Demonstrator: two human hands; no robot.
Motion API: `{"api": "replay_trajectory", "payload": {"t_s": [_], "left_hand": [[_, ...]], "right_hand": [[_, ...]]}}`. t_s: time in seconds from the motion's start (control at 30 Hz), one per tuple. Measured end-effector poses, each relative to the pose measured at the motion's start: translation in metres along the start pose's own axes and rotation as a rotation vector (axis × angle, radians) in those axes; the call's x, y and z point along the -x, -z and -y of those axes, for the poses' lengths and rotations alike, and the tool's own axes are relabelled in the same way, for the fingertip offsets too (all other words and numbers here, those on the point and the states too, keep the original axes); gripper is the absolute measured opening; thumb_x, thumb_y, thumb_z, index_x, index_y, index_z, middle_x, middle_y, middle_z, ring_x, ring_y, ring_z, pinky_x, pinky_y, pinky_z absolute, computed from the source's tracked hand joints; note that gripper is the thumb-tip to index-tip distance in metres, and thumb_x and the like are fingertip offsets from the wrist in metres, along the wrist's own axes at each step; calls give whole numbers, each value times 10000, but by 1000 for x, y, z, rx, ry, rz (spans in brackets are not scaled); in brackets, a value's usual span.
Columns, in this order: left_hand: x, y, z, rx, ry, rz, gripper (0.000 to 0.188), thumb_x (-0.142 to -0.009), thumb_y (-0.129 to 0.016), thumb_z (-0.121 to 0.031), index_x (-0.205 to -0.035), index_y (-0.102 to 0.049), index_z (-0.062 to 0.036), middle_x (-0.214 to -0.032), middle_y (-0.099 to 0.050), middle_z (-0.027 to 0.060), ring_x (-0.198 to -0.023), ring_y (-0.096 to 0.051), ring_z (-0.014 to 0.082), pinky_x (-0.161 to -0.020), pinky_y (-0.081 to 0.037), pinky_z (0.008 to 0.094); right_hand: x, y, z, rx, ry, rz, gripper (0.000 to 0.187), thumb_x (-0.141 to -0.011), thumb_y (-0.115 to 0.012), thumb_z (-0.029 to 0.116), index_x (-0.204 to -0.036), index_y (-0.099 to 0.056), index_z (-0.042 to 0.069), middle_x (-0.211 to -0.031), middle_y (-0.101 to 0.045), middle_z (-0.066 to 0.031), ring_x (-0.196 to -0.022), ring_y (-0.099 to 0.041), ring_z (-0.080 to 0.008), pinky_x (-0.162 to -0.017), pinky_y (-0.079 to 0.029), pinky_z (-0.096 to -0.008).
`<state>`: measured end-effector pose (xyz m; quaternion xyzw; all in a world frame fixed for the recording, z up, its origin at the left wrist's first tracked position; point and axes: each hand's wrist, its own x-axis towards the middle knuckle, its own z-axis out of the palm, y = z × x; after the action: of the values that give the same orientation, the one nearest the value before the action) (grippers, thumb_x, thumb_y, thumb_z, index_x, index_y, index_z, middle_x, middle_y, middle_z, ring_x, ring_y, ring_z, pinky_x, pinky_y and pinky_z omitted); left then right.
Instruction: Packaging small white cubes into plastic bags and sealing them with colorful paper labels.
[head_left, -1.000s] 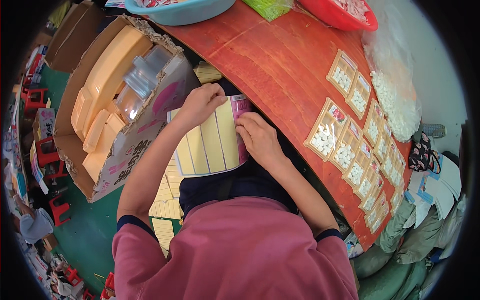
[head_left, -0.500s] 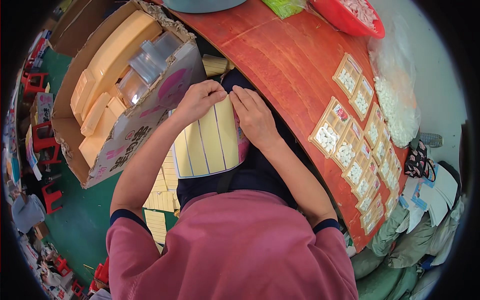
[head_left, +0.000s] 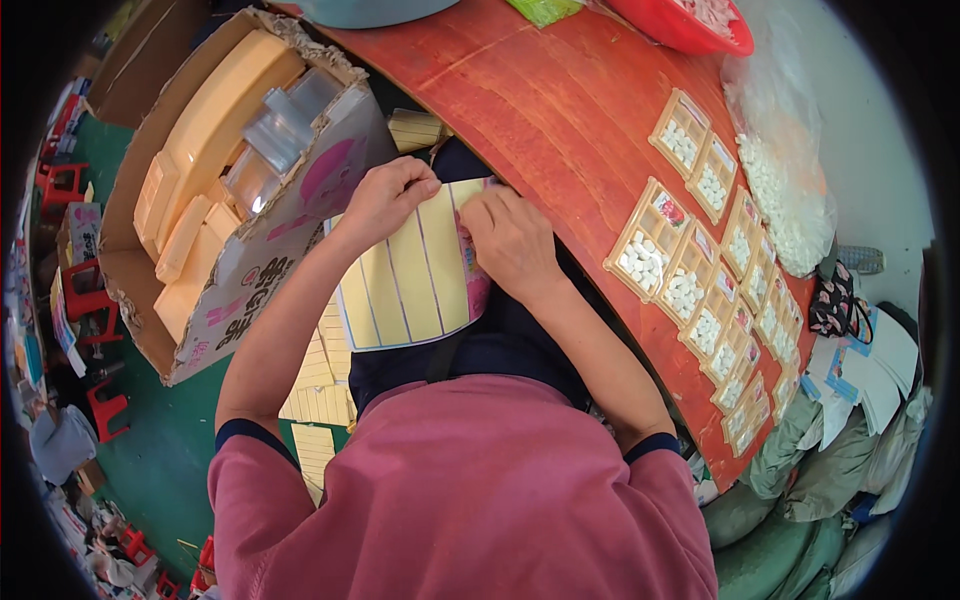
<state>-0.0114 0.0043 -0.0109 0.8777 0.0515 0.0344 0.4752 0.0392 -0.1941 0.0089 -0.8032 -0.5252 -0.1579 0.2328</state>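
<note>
A pale yellow sheet with purple lines [head_left: 408, 285], which looks like the backing of a label sheet, hangs over my lap. My left hand [head_left: 390, 203] is closed on its upper edge, with thumb and fingers pinched. On the right side of the same sheet, my right hand [head_left: 508, 238] is closed with curled fingers. A printed pink part [head_left: 480, 292] shows below that hand. What the fingertips pinch is partly hidden. To the right on the red wooden table [head_left: 560, 130] lie several small clear-and-tan trays [head_left: 643, 262] holding white pellets and small picture labels.
A torn cardboard box [head_left: 215, 325] with tan plastic trays [head_left: 215, 110] and clear plastic pieces stands at my left. More yellow sheets [head_left: 318, 375] lie beneath. A red bowl [head_left: 735, 35] and a bag of white pellets [head_left: 785, 200] sit at the table's far right. Red stools [head_left: 90, 290] stand farther left.
My hands have moved apart along the sheet's upper edge; they were nearly touching before. The right hand's fingers have curled more, and the sheet has swung slightly left. The whole view has shifted a little.
</note>
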Motion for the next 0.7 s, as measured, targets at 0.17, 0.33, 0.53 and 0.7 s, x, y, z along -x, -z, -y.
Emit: {"api": "replay_trajectory", "payload": {"t_s": [0.17,0.33,0.53,0.7], "left_hand": [[7,-4,3,-271,-199,-132,75,-852,-565,-143,-846,-557,-69,-810,-530,107,-751,-582,313,-624,-458,383],[14,-7,-6,-531,-223,-176,71,-837,-589,-151,-848,-564,-85,-796,-528,79,-693,-583,297,-558,-450,381],[-16,-5,-98,-625,-769,-250,296,-719,-685,-76,-1001,-602,-50,-1045,-611,94,-903,-602,271,-726,-504,366],[-138,-78,-168,-480,-916,-32,464,-842,-585,-197,-1253,-474,-10,-1304,-475,167,-1219,-445,319,-1013,-365,427]], "right_hand": [[44,107,20,-359,141,15,163,-660,-719,61,-718,-567,77,-724,-610,-82,-602,-594,-206,-512,-449,-304],[86,205,10,-992,-378,-290,171,-711,-722,-34,-692,-566,34,-618,-600,-74,-559,-600,-178,-473,-426,-255],[105,207,-12,-896,-518,-172,206,-711,-710,-93,-777,-533,-9,-722,-610,-133,-656,-618,-192,-562,-485,-267],[103,203,-19,-1071,-543,-148,242,-699,-721,-105,-802,-526,-4,-751,-613,-146,-674,-622,-205,-570,-486,-279]]}}
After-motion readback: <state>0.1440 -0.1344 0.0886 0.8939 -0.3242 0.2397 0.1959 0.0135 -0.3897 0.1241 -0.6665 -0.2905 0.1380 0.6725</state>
